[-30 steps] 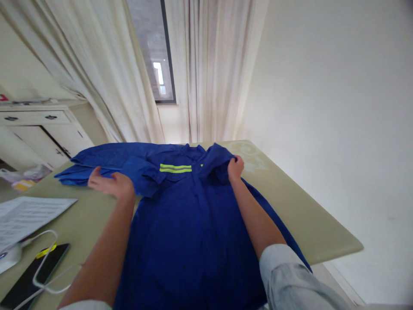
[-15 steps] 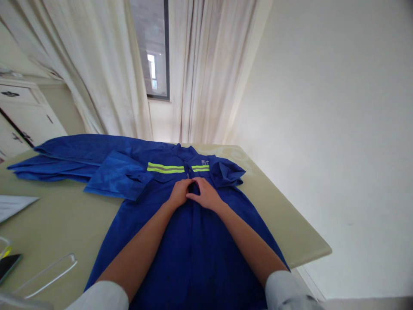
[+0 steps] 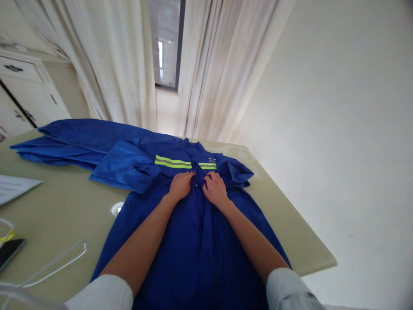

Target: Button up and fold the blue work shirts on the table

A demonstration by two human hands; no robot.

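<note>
Blue garment (image 3: 193, 249) lies front-up on counter (image 3: 74, 211). Left hand (image 3: 180, 186), right hand (image 3: 215, 188) at front opening (image 3: 198, 175), one per side; can't tell if either grip is clamped. Likely soft, limp, hardly fragile; pinch opening's edges.

Blue garment (image 3: 193, 258), lower end cut off by the bottom edge, chest lettering (image 3: 212, 159) too small to read; whether left hand (image 3: 181, 186) and right hand (image 3: 215, 188) pinch its cloth, indistinct. Sheet (image 3: 16, 188), dark flat device (image 3: 11, 254) and white cable (image 3: 84, 246), all cropped at left; sheet's print illegible. Round white object (image 3: 116, 209), partly hidden by garment, kind uncertain.
</note>
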